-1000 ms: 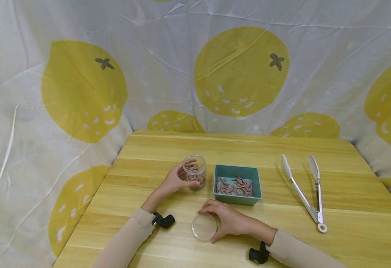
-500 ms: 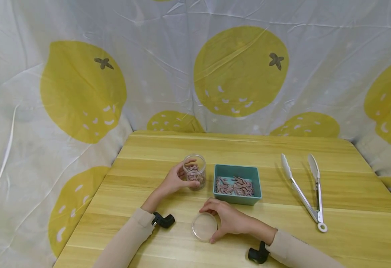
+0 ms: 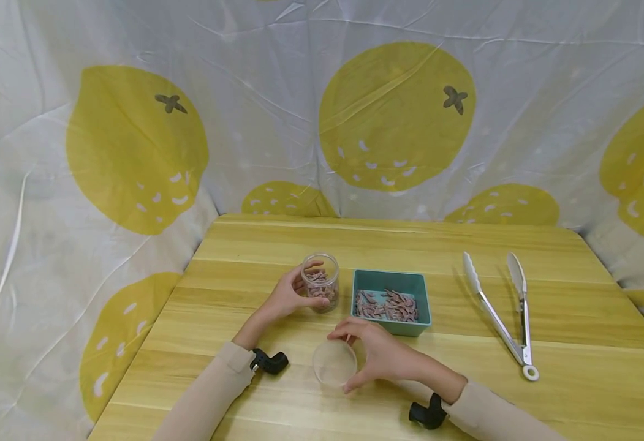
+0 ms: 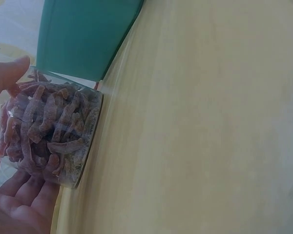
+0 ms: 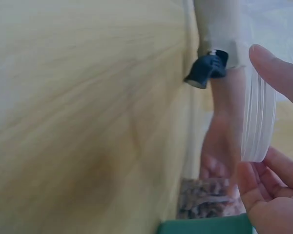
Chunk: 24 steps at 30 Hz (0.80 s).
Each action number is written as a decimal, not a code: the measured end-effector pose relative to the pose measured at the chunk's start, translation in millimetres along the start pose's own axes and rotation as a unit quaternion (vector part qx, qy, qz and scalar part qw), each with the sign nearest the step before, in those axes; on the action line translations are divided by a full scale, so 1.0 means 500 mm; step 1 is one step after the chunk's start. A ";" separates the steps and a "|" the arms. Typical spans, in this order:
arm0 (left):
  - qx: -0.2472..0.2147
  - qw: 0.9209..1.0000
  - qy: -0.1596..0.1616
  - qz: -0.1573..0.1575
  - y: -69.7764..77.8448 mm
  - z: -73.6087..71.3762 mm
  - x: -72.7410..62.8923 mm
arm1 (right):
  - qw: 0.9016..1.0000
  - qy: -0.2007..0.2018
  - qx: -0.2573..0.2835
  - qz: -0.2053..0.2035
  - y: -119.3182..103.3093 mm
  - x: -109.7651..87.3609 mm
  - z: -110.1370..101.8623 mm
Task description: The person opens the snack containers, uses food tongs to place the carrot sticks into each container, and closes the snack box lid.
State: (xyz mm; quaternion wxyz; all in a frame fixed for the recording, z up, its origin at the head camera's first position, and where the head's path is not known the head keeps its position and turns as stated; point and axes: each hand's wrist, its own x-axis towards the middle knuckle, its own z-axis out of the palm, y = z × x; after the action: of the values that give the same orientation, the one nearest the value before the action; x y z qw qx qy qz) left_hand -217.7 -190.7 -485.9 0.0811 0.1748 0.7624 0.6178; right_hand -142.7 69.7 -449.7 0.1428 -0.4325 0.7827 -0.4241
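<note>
A clear jar point(image 3: 322, 283) stands uncapped on the table, partly filled with brownish dried strips point(image 4: 49, 124). My left hand point(image 3: 285, 298) grips it from the left, thumb across the near side and fingers behind. In the right wrist view, a translucent round lid point(image 5: 259, 117) is pinched by its edge between the thumb and fingers of my right hand point(image 3: 382, 355). That lid is held just above the table, in front of the jar and the teal box point(image 3: 393, 329). More of the strips point(image 3: 399, 306) lie inside the box, to the right of the jar.
Metal tongs point(image 3: 520, 352) with white tips lie spread on the right of the wooden table point(image 3: 575, 306). A lemon-print curtain point(image 3: 277, 110) hangs behind the table and along its sides. Each wrist carries a small black camera point(image 3: 428, 413).
My right hand has lifted the lid off the table and moved it slightly away from me, towards the jar. The left hand and the jar have stayed put.
</note>
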 end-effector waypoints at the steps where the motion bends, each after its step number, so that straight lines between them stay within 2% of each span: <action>1: 0.000 1.000 0.001 0.001 0.000 0.000 0.000 | 1.000 0.004 -0.007 -0.001 -0.005 0.001 -0.003; 9: -0.004 1.000 -0.002 0.022 -0.005 0.000 0.002 | 0.999 0.036 -0.004 0.003 -0.035 0.012 -0.045; 16: -0.009 0.999 -0.009 0.030 -0.003 -0.002 0.003 | 0.995 0.088 -0.043 0.006 -0.058 0.033 -0.085; 20: -0.016 0.999 -0.020 0.048 -0.005 -0.004 0.003 | 0.991 0.117 -0.056 0.013 -0.062 0.046 -0.100; 24: -0.014 0.998 -0.022 0.049 -0.005 -0.005 0.002 | 0.989 0.140 -0.047 0.021 -0.058 0.063 -0.111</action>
State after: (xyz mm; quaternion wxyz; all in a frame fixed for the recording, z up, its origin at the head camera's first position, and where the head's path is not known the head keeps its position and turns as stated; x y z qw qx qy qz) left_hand -219.8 -193.3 -487.5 0.0696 0.2241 0.7420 0.6279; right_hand -177.8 67.0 -389.2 0.0197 -0.3586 0.8230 -0.4400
